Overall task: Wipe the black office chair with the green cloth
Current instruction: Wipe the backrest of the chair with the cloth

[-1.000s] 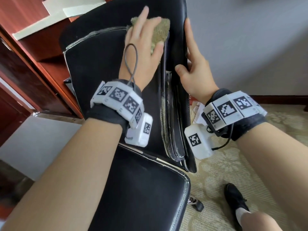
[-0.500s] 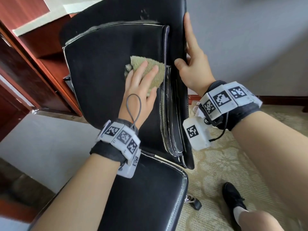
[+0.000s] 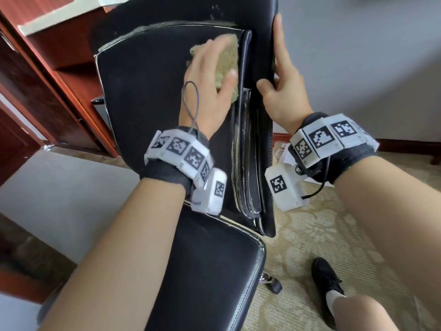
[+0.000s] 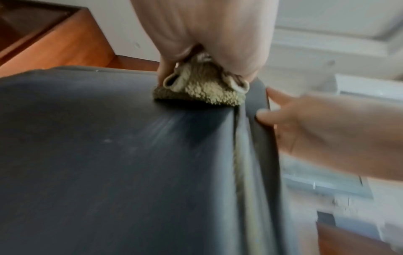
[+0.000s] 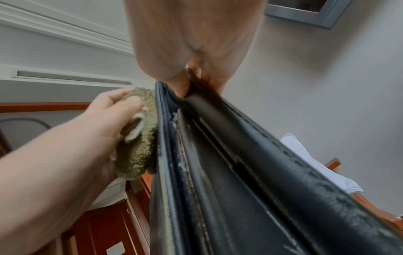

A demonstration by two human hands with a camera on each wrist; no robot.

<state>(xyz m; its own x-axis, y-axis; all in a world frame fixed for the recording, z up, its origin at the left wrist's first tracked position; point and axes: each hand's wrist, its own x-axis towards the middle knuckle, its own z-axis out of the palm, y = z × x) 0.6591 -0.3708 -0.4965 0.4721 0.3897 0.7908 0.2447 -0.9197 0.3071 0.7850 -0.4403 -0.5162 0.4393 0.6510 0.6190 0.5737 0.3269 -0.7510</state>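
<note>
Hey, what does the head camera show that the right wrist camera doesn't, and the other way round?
Only the head view: the chair's seat and a black shoe on the patterned carpet.
Only the right wrist view: a wall vent and, close up, flaking seams on the edge of the backrest.
Both: the left hand holding the green cloth against the backrest, and the right hand pinching the backrest's edge.

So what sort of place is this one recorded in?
Probably an office, or possibly a home study: there is a black office chair, reddish wooden cabinets beside it, and patterned beige carpet underfoot.
</note>
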